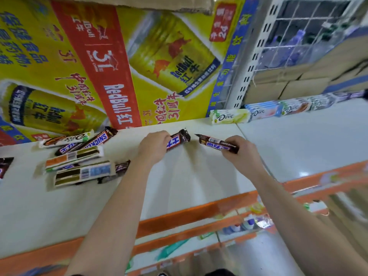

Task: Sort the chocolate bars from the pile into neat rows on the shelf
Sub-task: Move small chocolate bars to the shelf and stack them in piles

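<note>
My left hand (pixel 154 145) grips a brown Snickers bar (pixel 179 138) just above the white shelf (pixel 189 176), its free end pointing right. A second brown Snickers bar (pixel 216 143) is held by my right hand (pixel 241 149), tip pointing left, a short gap between the two bars. A loose pile of chocolate bars (pixel 79 158) lies on the shelf to the left: Snickers and Dove bars, some face down. Along the back right edge stands a row of Dove bars (pixel 264 111), starting with a green-white Dove bar (pixel 229 116).
A yellow and red Red Bull carton (pixel 111 62) stands behind the shelf at the back. A white perforated upright (pixel 256 54) rises at the right. The shelf's orange front edge (pixel 191 214) runs below my arms, with lower shelves of goods beneath. One dark bar (pixel 5 166) lies at the far left.
</note>
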`<action>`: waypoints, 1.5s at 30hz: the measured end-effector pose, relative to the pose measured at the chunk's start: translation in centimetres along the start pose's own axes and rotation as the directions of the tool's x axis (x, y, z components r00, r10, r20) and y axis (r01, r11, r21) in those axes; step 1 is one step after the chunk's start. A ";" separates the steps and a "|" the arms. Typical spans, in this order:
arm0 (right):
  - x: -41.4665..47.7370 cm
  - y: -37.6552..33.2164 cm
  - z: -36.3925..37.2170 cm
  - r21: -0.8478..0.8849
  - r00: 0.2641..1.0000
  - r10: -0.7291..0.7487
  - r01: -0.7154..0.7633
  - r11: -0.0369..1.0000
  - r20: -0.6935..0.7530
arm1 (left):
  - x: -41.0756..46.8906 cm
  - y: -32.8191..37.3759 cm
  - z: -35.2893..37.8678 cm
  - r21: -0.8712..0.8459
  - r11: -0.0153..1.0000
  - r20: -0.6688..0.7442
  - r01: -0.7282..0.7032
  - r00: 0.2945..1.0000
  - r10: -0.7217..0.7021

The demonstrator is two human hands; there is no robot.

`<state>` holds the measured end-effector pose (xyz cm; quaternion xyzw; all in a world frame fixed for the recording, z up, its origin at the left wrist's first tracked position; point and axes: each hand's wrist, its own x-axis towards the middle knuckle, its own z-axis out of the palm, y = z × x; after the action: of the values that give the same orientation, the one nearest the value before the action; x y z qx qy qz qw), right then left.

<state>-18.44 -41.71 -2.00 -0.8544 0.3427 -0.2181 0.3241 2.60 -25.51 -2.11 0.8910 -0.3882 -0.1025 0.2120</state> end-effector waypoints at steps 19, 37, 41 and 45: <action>-0.4 19.7 -23.6 0.657 0.978 0.208 -0.168 0.735 0.017 | -0.2 31.6 14.7 -0.356 0.926 0.041 -0.124 0.988 0.148; 10.4 39.5 -40.0 0.012 0.981 0.179 -0.178 0.984 -0.069 | 14.9 55.4 24.4 -0.728 0.657 -0.020 -0.198 0.963 0.268; 14.7 44.3 -43.9 -0.146 0.984 0.133 -0.150 0.978 -0.120 | 18.9 59.1 27.1 -0.720 0.678 0.033 -0.147 0.969 0.246; 18.0 48.6 -47.0 -0.305 0.988 0.077 -0.115 0.945 -0.133 | 21.4 61.9 29.4 -0.732 0.677 0.058 -0.077 0.983 0.175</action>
<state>-55.90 -100.74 -0.85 -0.8625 0.4329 -0.1958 0.1744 -33.26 -87.74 -0.36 0.6968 -0.3886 -0.2878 0.5298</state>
